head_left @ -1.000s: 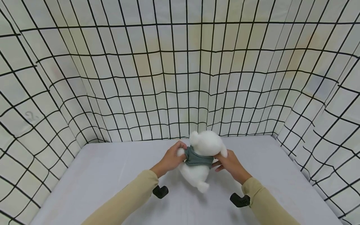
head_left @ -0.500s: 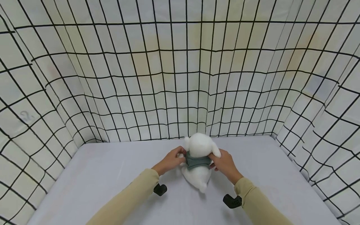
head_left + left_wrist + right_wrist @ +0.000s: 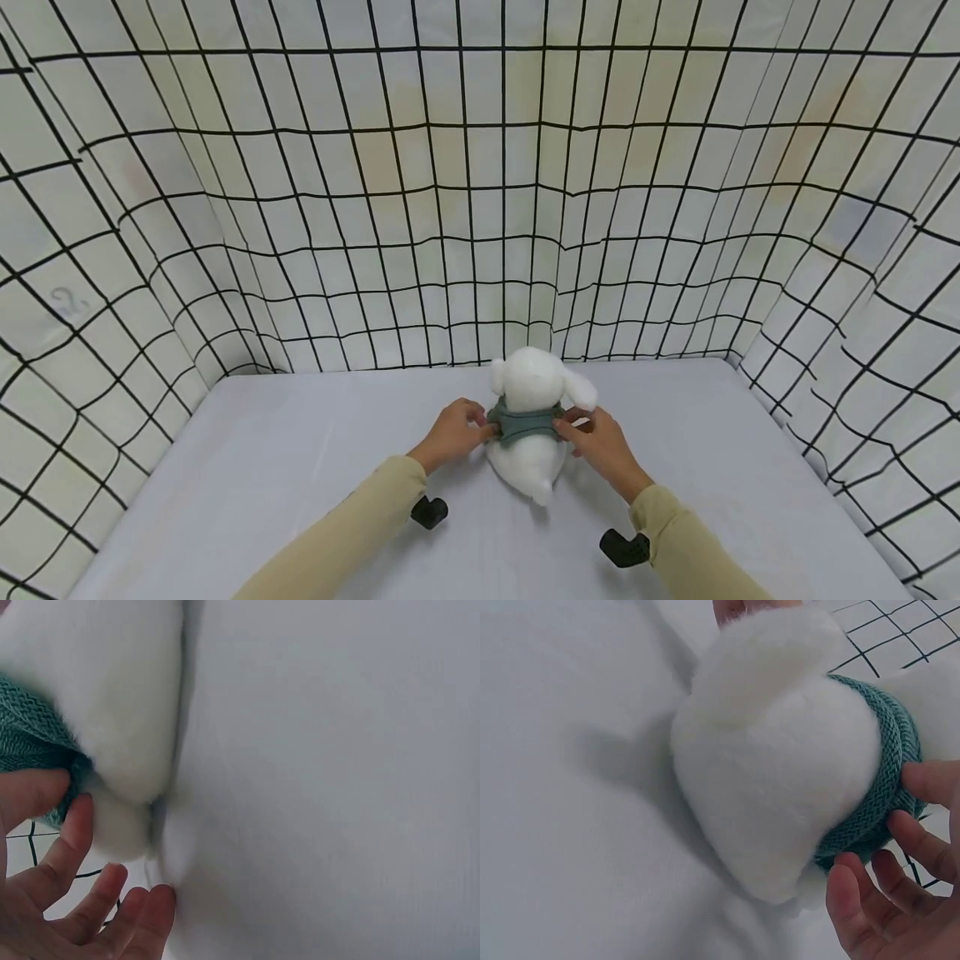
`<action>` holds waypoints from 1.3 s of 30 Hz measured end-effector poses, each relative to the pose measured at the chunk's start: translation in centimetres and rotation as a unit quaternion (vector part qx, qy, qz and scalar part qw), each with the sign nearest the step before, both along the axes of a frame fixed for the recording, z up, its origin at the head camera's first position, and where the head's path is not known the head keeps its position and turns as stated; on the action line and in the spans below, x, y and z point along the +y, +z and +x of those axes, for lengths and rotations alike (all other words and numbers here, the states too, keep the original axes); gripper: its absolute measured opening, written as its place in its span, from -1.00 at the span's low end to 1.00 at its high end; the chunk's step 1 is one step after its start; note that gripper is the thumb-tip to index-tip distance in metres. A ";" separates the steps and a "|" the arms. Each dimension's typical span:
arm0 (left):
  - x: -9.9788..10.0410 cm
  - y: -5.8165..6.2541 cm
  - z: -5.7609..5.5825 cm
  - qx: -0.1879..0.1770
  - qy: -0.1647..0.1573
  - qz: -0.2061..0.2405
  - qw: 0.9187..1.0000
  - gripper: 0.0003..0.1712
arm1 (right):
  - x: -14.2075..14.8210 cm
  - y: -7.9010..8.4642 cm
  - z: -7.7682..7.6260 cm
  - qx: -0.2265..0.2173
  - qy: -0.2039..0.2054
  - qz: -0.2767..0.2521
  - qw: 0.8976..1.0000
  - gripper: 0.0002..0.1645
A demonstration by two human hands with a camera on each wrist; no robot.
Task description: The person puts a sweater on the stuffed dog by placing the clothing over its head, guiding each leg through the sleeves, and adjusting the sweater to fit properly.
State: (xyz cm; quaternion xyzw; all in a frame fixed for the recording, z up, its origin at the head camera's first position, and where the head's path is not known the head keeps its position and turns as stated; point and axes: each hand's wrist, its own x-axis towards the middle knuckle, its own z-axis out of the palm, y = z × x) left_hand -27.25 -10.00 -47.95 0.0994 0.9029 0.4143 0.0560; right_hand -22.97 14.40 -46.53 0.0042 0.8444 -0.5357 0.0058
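Note:
A white plush toy animal (image 3: 534,379) with floppy ears sits on the white table, its back and small tail turned toward me. Round its middle is a teal knitted sweater (image 3: 525,423). At the toy's left side, my left hand (image 3: 453,435) pinches the sweater's edge between thumb and index finger; the other fingers are spread beside it in the left wrist view. My right hand (image 3: 606,446) pinches the sweater on the opposite side, thumb on the knit (image 3: 889,742), below the drooping ear. White fur (image 3: 127,690) bulges out under the sweater's hem. The toy's front is hidden.
The white tabletop (image 3: 315,467) spreads around the toy. White walls with a black grid (image 3: 480,208) rise behind and on both sides. Black devices (image 3: 430,512) sit under both wrists, near the beige sleeves (image 3: 352,517).
The toy has turned from a tilt to more upright and shifted slightly left. Both hands moved with it; the right hand went from under the ear to the sweater's side.

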 end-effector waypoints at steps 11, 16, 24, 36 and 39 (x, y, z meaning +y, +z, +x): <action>-0.2 0.2 0.3 0.058 0.015 -0.109 0.992 -0.86 | 0.8 -0.2 0.5 0.014 0.056 0.019 0.998 -0.73; -0.4 0.7 1.1 0.096 0.004 -0.151 0.984 -0.83 | 1.0 -0.3 0.7 0.072 0.096 0.041 0.992 -0.78; 0.0 1.5 3.4 0.139 -0.060 -0.095 0.984 -0.90 | 1.0 -0.2 1.4 0.135 0.081 0.069 0.985 -0.78; 1.5 1.8 4.2 0.213 -0.102 0.039 0.971 -0.83 | 0.2 -0.8 1.6 0.245 0.074 0.104 0.961 -0.73; 1.8 1.9 4.4 0.229 -0.110 0.046 0.966 -0.80 | 0.1 -0.9 1.5 0.282 0.084 0.110 0.949 -0.71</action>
